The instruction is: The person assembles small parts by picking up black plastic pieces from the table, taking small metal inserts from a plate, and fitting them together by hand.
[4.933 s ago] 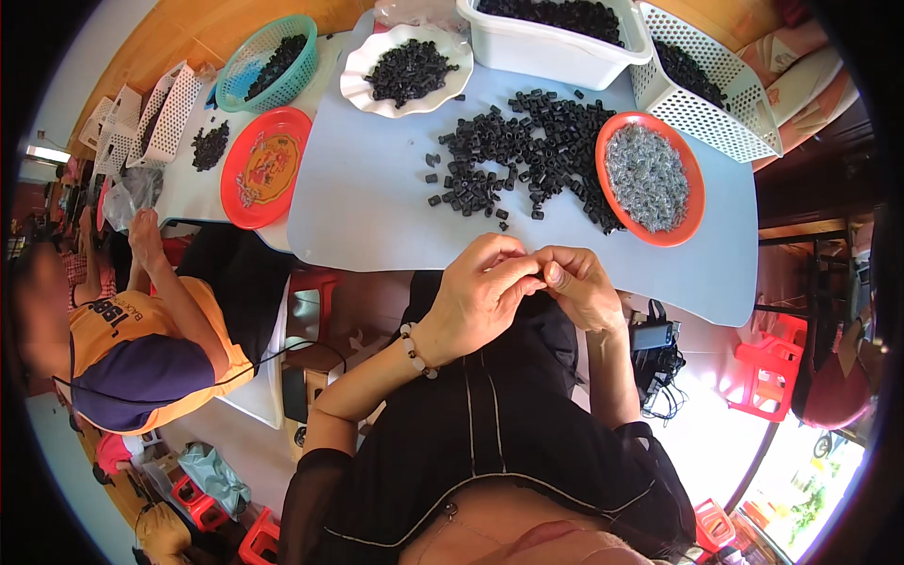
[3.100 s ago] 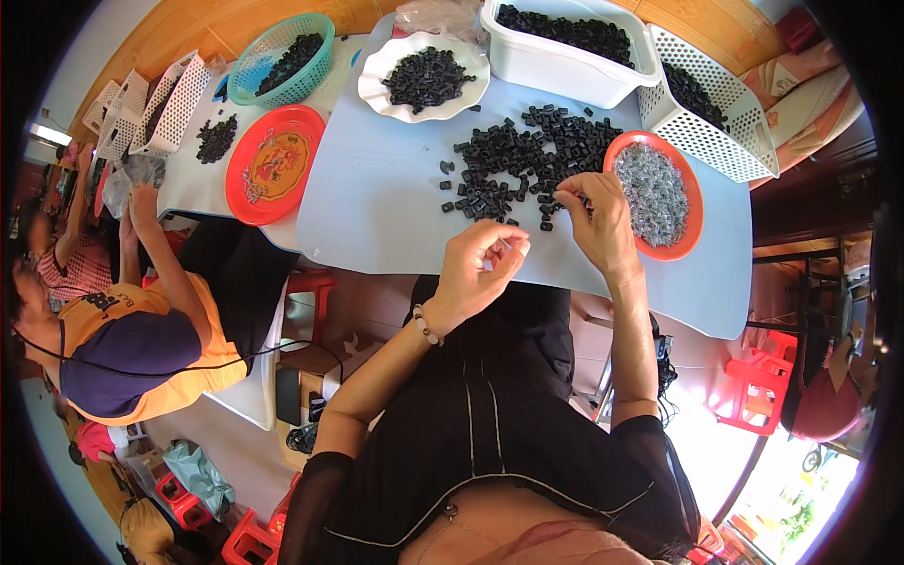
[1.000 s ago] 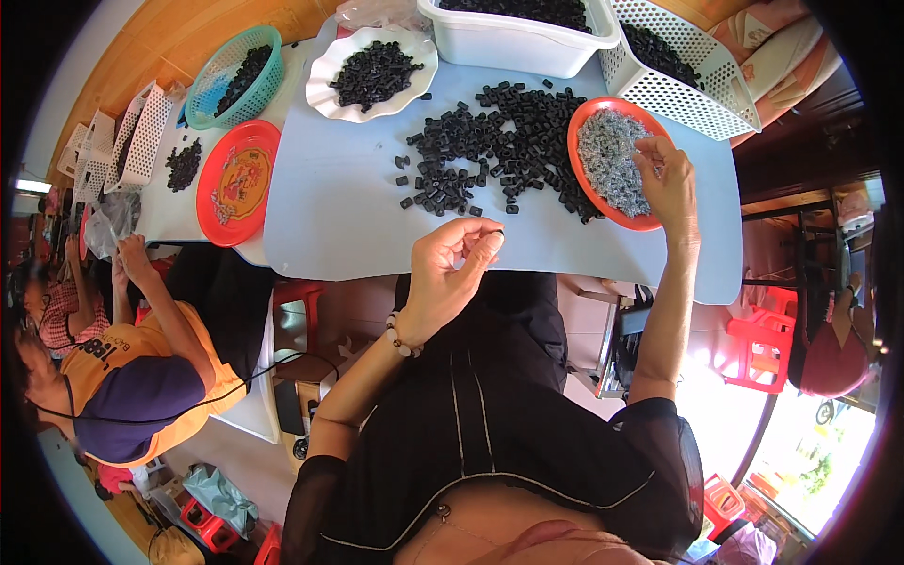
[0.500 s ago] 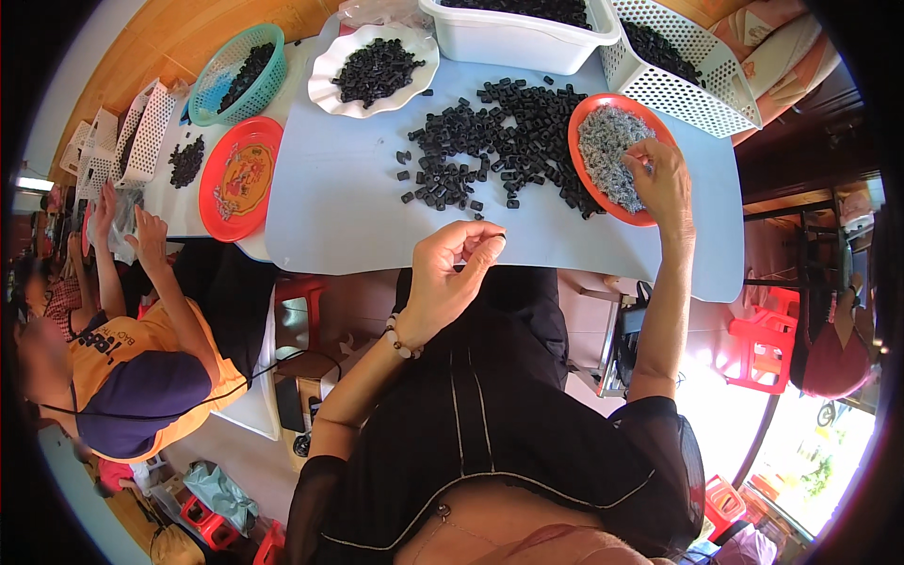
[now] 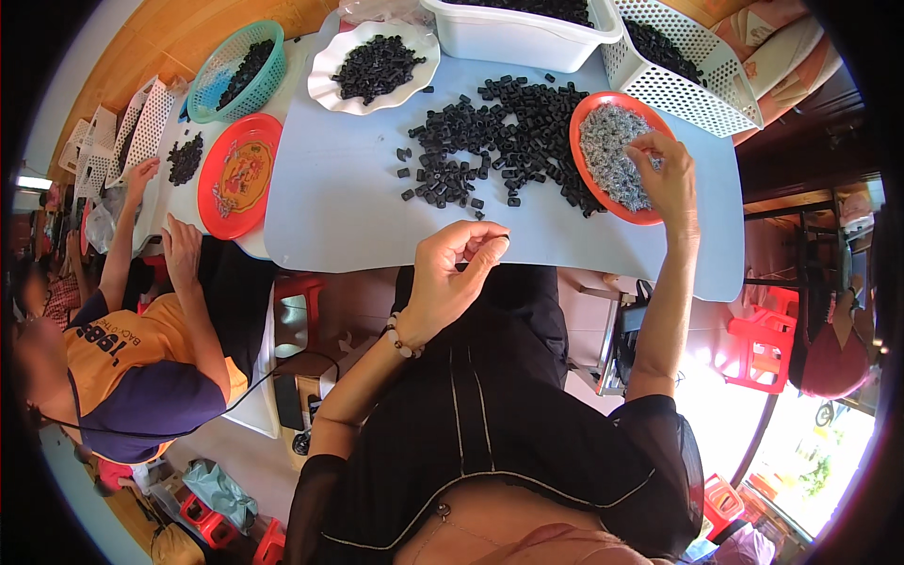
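Note:
My left hand (image 5: 459,266) is closed in a pinch just over the table's near edge. Between its thumb and forefinger a dark tip of a small black plastic piece (image 5: 507,235) shows; the rest is hidden. My right hand (image 5: 670,179) is over the right side of an orange-red plate (image 5: 603,197), its thumb and fingers drawn together. Small silvery metal parts (image 5: 610,141) fill this plate. What the right fingertips hold, if anything, is too small to make out. A loose spread of black plastic pieces (image 5: 513,127) lies left of the plate and touches its side.
Along the back stand a white scalloped dish (image 5: 323,89), a white tub (image 5: 523,47) and a white perforated basket (image 5: 692,94), all holding black pieces. At the left table are a green basket (image 5: 273,71), a red plate (image 5: 268,141) and a co-worker (image 5: 151,358) reaching over it.
My right hand has shifted slightly right over the plate; my left has barely moved. The co-worker's arms have moved to the right.

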`<action>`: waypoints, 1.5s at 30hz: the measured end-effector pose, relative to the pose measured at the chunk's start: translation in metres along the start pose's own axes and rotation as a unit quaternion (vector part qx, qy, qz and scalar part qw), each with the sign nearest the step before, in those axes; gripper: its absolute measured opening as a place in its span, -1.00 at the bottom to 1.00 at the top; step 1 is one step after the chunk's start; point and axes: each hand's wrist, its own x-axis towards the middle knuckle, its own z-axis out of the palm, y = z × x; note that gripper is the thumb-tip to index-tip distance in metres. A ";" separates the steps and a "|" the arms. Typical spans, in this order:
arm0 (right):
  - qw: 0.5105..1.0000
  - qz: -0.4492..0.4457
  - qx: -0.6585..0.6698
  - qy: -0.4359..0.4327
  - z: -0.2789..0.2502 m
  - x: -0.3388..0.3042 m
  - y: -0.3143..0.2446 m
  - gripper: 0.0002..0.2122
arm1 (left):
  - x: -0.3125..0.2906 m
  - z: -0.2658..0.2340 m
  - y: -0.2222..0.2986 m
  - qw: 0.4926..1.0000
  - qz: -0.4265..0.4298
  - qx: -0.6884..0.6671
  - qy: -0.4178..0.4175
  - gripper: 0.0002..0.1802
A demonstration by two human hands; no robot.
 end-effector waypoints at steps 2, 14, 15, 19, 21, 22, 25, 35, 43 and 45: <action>0.992 0.031 0.121 0.013 -0.009 0.000 0.000 -0.90 | 0.000 -0.002 0.000 1.000 -0.001 0.000 0.001 -0.79; 0.913 0.130 0.386 0.026 -0.018 -0.009 0.010 -0.75 | 0.009 0.012 0.007 0.999 -0.006 -0.038 0.020 -0.84; 0.913 0.131 0.387 0.025 -0.021 -0.012 0.001 -0.75 | 0.011 0.013 0.009 0.998 -0.013 -0.056 0.017 -0.83; 0.881 0.111 0.456 -0.063 -0.025 -0.030 -0.045 -0.67 | 0.015 0.016 0.019 0.995 -0.035 -0.096 0.005 -0.81; 0.852 0.105 0.502 -0.102 -0.024 -0.041 -0.067 -0.67 | 0.016 0.020 0.021 0.988 -0.022 -0.153 -0.014 -0.80; 0.833 0.100 0.527 -0.133 -0.023 -0.045 -0.077 -0.67 | 0.016 0.019 0.021 0.988 -0.023 -0.150 -0.009 -0.80; 0.810 0.097 0.549 -0.180 -0.017 -0.053 -0.094 -0.66 | 0.015 0.020 0.020 0.987 -0.027 -0.154 -0.027 -0.81; 0.832 0.060 0.485 -0.262 0.005 -0.060 -0.117 -0.68 | 0.008 0.016 0.014 0.991 0.022 -0.132 0.017 -0.82; 0.886 -0.009 0.408 -0.222 0.019 -0.061 -0.129 -0.67 | 0.003 0.009 0.006 0.990 -0.003 -0.140 0.014 -0.82; 0.876 0.005 0.421 -0.236 0.022 -0.060 -0.129 -0.69 | 0.003 0.006 0.005 0.983 -0.029 -0.183 -0.004 -0.83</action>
